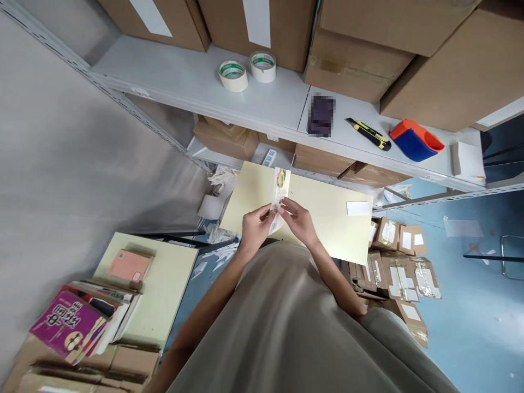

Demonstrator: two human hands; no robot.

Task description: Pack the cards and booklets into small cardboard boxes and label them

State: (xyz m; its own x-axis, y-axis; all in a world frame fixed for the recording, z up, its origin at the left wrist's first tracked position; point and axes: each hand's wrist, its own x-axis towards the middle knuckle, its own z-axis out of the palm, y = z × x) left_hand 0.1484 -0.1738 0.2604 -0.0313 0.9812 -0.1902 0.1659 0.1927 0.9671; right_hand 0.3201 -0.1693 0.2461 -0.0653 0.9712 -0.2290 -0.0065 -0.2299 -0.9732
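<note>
Over the pale yellow table (pixel 327 218), my two hands meet on a narrow white item that looks like a thin book (pixel 280 185), with a coloured picture at its far end and a barcode near my body. My left hand (pixel 255 228) pinches its left edge between thumb and fingers. On the opposite side, the fingers of my right hand (pixel 301 221) are bent and closed on the same thin book, near its middle. Part of its surface is hidden behind my fingertips. A white paper slip (pixel 357 208) lies toward the table's right end.
A grey shelf (pixel 172 82) crosses in front, carrying tape rolls (pixel 233 76), a yellow-black utility knife (pixel 369 135), a red-blue tape dispenser (pixel 415 141) and cardboard boxes (pixel 360 65). Books (pixel 69 325) are stacked at lower left. More cartons (pixel 399 273) stand on the floor at right.
</note>
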